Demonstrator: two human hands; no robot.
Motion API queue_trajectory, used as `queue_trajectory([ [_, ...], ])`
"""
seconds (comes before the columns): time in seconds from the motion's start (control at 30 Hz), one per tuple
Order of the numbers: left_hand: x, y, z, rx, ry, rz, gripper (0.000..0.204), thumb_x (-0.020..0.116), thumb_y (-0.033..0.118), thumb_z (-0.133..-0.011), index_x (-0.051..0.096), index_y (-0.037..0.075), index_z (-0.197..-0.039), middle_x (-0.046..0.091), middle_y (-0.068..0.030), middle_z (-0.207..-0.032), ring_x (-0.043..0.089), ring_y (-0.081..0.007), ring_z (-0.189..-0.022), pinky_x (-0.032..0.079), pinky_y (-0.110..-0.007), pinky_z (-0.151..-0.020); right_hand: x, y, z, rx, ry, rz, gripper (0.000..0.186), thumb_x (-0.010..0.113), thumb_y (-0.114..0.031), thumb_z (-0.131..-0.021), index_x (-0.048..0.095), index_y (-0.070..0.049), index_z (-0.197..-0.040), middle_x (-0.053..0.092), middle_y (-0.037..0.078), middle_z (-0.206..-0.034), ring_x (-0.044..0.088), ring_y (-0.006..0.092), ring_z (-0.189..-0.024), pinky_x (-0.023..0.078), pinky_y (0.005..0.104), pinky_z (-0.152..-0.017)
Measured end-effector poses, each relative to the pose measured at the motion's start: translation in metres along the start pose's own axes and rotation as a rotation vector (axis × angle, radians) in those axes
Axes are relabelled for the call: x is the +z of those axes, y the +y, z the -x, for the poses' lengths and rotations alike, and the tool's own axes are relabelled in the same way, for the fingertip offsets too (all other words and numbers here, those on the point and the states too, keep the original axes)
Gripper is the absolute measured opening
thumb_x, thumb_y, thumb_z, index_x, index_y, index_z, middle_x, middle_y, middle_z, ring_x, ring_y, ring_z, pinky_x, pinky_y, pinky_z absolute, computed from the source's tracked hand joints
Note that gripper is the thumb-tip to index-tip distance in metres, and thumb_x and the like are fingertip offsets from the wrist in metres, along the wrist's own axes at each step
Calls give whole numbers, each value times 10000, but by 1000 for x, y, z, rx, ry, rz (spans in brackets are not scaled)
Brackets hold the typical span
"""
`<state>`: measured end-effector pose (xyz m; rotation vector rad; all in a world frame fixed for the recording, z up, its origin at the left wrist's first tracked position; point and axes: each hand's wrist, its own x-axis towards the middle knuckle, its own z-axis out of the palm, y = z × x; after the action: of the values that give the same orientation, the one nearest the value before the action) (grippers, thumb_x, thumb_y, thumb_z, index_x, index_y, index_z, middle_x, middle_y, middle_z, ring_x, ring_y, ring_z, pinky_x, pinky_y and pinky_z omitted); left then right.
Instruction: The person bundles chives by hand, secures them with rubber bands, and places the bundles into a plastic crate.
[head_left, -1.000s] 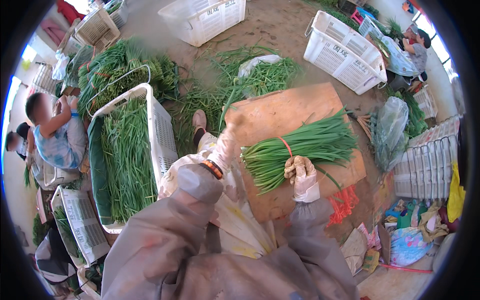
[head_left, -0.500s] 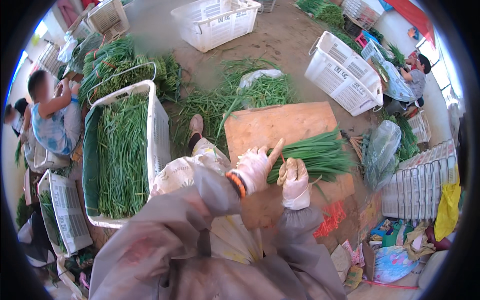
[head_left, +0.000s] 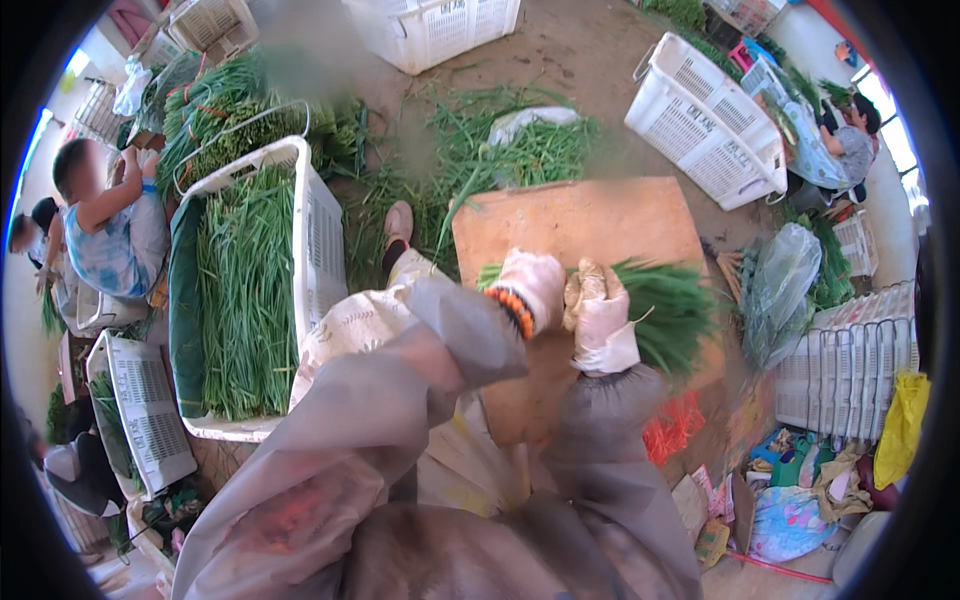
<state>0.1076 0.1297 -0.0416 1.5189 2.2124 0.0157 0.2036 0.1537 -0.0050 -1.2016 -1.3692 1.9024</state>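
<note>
A bunch of garlic chives lies across the wooden board in front of me, its leaves fanning to the right. My left hand, in a pale glove with an orange band at the wrist, is closed over the stem end; pale green stems stick out to its left. Close beside it, my right hand wraps the middle of the bunch, its glove fingers stained yellowish. The red tie seen earlier is hidden now. Red ties lie in a heap by the board's lower right edge.
A white crate full of chives stands at my left. Loose chives litter the floor beyond the board. More white crates stand farther off. A clear plastic bag lies at right. One person sits at left, another at far right.
My left index finger, stretched out before with a red tie by it, is now curled in. The bunch has turned, its leaves pointing more to the lower right. The whole view has shifted slightly.
</note>
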Motion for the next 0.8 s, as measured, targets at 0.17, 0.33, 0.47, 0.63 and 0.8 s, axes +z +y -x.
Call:
queue_trajectory([
  [0.17,-20,3,14,40,-84,88,528,736,433,-522,646,6,-818,631,-156,-769,616,-271,-772,482,-339,-718,-48,67,39,-116,42,68,246,471,-298,-880,487,-100,-735,412,-22,-526,335,51,-377,252,202,-321],
  [0.33,-18,13,11,59,14,-123,701,623,373,-685,401,-26,-1217,493,-198,-1170,444,-304,-1129,293,-392,-986,-29,55,32,-200,91,-16,267,438,-292,-894,497,-76,-747,412,-5,-509,333,75,-337,261,211,-309],
  [0.47,32,29,6,7,238,-269,522,442,202,-803,322,-32,-1254,368,-212,-1287,331,-336,-1214,214,-474,-1000,-11,5,39,-125,88,-42,264,435,-249,-895,499,-68,-715,408,2,-478,341,85,-327,259,224,-300],
  [0.63,10,19,17,137,170,-245,465,625,298,-697,490,24,-1047,552,-129,-982,517,-281,-971,376,-393,-854,-18,14,51,6,22,-73,203,494,-215,-877,497,-73,-732,411,-8,-475,323,71,-333,237,215,-304],
  [0.8,6,14,13,178,63,-145,608,743,429,-565,522,32,-969,573,-124,-939,544,-259,-938,424,-347,-796,-55,91,71,-98,45,421,215,490,-226,-880,525,-49,-763,484,31,-537,415,113,-413,315,236,-379],
])
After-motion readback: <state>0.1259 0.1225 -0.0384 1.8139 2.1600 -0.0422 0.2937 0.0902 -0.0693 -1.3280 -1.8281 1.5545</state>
